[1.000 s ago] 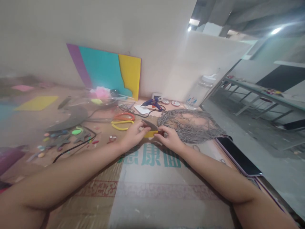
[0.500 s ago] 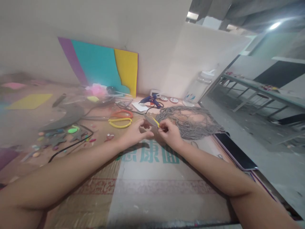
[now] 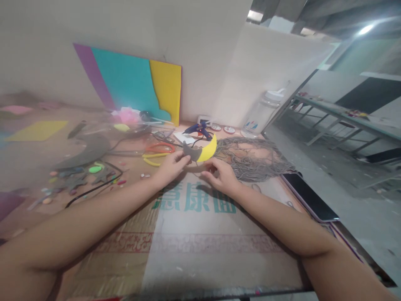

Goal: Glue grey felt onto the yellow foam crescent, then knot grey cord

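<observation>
A crescent moon cut-out [image 3: 208,149], yellow on its right part and dark grey on its left, is held up above the table. My left hand [image 3: 175,166] pinches the grey end between thumb and fingers. Just below the yellow part is my right hand [image 3: 221,174], its thumb and bent fingers apart, with no object visible in it. Behind my left hand lie scissors [image 3: 152,159] with orange and yellow handles. A blue glue gun [image 3: 197,128] rests on a white card beyond the crescent.
Grey cord [image 3: 260,161] lies in a heap at right, with a phone [image 3: 308,196] at the table edge. A clear bottle [image 3: 263,113] stands behind. Coloured boards [image 3: 125,83] lean on the wall. Beads and grey star shapes [image 3: 75,179] are scattered at left.
The crescent has turned from nearly edge-on so its yellow face shows. My right fingers have let go of it and moved slightly lower; my left hand now grips its grey end.
</observation>
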A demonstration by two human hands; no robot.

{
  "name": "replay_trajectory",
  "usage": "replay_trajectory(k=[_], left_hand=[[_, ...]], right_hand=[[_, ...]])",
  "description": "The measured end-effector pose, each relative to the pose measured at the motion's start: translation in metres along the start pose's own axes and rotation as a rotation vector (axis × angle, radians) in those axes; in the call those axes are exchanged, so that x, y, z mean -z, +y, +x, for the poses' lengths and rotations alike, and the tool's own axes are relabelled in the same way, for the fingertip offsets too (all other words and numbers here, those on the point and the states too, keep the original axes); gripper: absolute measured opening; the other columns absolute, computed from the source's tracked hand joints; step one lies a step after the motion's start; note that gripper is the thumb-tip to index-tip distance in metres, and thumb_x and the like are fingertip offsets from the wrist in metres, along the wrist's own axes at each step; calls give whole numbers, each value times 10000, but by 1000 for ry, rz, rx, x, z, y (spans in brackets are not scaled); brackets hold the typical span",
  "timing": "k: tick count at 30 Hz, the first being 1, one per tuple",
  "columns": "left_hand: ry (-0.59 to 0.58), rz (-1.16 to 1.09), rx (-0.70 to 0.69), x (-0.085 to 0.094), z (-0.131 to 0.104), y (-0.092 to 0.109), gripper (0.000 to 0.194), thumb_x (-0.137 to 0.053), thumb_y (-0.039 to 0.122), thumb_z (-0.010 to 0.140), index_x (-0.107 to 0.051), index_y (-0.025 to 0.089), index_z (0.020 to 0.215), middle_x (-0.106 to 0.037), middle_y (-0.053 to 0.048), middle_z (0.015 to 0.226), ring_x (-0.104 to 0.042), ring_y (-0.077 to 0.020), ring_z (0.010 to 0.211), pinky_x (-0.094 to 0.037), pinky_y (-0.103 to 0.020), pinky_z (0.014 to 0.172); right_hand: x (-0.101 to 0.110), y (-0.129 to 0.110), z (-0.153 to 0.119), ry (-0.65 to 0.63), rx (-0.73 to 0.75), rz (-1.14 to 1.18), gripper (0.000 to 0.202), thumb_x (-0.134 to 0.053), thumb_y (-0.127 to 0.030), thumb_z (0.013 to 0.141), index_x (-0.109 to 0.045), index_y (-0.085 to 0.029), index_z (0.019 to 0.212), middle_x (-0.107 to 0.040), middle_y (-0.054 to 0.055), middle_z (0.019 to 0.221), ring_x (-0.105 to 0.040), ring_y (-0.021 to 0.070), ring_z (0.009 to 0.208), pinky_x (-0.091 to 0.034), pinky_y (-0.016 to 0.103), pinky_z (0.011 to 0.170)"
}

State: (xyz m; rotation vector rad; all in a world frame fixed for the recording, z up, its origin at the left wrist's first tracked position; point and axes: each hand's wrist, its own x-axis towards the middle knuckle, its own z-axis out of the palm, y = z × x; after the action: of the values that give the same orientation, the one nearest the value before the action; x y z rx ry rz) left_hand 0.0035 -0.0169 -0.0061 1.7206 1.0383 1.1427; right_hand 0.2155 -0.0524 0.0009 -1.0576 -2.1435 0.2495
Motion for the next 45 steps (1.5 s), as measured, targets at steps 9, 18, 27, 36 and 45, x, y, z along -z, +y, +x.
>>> replay_trajectory(k=[9, 18, 27, 36, 45], left_hand=[[-1, -9, 16, 1, 0, -2, 284, -566, 424, 815, -635, 152, 772, -678, -52, 770, -629, -212, 780, -488, -312, 726], [-48, -51, 25, -1, -2, 1, 315, -585, 438, 813, -664, 134, 846, -709, -60, 804, -655, -218, 780, -504, -324, 739], [-59, -108, 27, -1, 1, -9, 453, -616, 505, 859, -676, 135, 1114, -740, -90, 1021, -683, -213, 842, -526, -323, 791], [-59, -91, 24, 2, 4, -11, 408, -603, 502, 866, -694, 134, 1015, -738, -70, 946, -661, -203, 816, -504, -293, 740], [-60, -172, 88, -2, 8, -15, 358, -615, 503, 831, -648, 147, 849, -681, -31, 770, -611, -174, 700, -481, -284, 660]], right_hand=[[0, 8, 6, 167, -340, 372, 342, -502, -503, 930, -586, -185, 833, -598, 10, 689, -558, 146, 663, -450, 269, 659], [-3, 12, 9, 219, -411, 474, 356, -603, -538, 843, -532, -194, 782, -550, -24, 640, -475, 112, 563, -401, 243, 552], [-4, 13, 5, 190, -378, 344, 306, -589, -454, 870, -517, -194, 726, -528, -21, 632, -465, 113, 572, -395, 248, 578], [5, 8, 8, 184, -330, 157, 275, -555, -417, 887, -537, -195, 726, -552, -9, 636, -504, 137, 603, -400, 268, 604], [64, -10, 25, 242, -171, -133, 173, -529, -325, 916, -588, -206, 805, -634, 16, 698, -573, 169, 664, -448, 292, 665]])
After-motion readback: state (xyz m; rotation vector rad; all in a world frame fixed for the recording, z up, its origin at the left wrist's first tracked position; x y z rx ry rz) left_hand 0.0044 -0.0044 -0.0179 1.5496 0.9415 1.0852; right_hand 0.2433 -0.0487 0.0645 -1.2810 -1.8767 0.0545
